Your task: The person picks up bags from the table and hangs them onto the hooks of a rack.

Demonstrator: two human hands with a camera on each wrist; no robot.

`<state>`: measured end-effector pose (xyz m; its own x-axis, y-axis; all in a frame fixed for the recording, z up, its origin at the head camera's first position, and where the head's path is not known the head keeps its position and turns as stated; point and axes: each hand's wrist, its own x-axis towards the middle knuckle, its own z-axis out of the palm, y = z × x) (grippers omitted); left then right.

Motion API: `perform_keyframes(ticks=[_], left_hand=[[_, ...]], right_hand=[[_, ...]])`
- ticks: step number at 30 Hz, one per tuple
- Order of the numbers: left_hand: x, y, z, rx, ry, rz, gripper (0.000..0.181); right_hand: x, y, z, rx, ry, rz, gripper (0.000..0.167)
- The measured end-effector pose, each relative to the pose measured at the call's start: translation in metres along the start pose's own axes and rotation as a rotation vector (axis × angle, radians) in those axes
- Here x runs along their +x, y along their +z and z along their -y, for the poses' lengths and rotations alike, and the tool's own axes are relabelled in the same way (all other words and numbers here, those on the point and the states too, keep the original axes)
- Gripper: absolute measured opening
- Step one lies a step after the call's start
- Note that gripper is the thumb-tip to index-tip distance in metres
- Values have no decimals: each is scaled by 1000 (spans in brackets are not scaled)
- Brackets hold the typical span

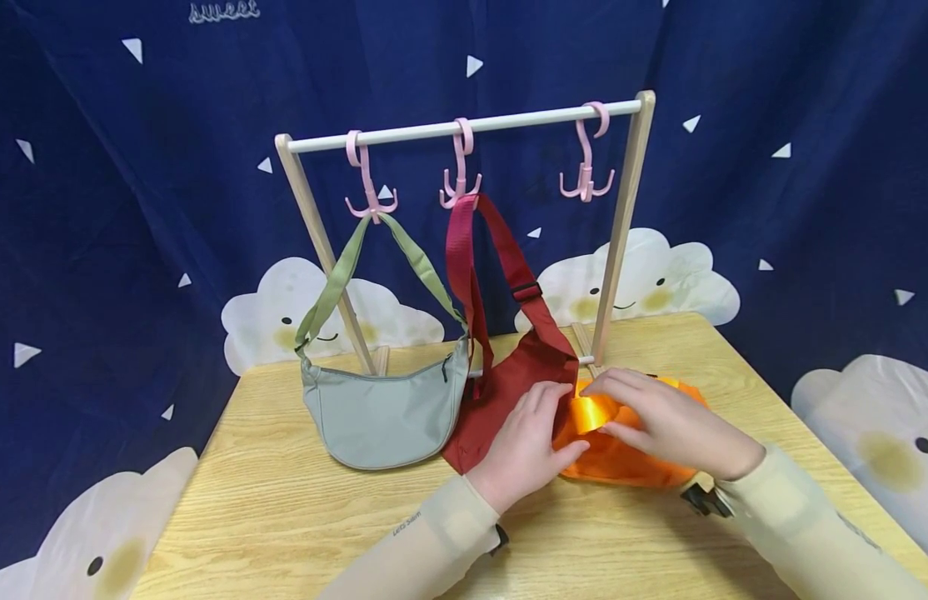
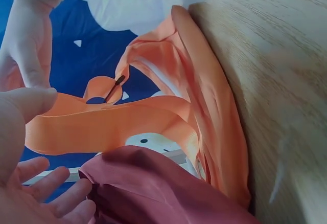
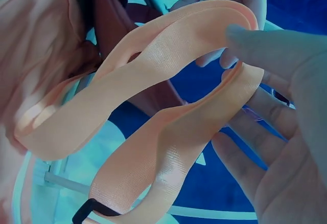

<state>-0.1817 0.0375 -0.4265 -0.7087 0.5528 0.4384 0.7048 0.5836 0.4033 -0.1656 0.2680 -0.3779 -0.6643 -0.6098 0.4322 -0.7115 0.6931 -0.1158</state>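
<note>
An orange bag lies on the table at the right, below the rack. My right hand pinches its orange strap between thumb and fingers; the right wrist view shows the strap looping away from the thumb. Left of the strap is my left hand, its fingers apart and loosely bent, with no grip visible. In the left wrist view, the left thumb is beside the strap and the fingers are spread near a red bag. Part of the orange bag is hidden behind my right hand.
A rack with a white bar carries three pink hooks. A grey bag hangs by its green strap from the left hook, the red bag's strap from the middle one. The right hook holds no bag.
</note>
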Motion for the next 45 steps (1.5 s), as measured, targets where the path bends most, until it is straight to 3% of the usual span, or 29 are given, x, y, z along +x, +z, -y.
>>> perform_keyframes(ticks=[7, 22, 30, 45], left_hand=[[-1, -1, -3, -42, 52, -1, 65], [-2, -3, -1, -80, 57, -43, 41], [-2, -8, 2, -97, 77, -85, 37], [-4, -23, 6, -152, 25, -57, 38]], right_hand=[[1, -2, 6, 74, -31, -25, 46], [2, -9, 14, 123, -42, -12, 46], [2, -12, 14, 161, -42, -38, 52], [1, -15, 7, 130, 17, -38, 52]])
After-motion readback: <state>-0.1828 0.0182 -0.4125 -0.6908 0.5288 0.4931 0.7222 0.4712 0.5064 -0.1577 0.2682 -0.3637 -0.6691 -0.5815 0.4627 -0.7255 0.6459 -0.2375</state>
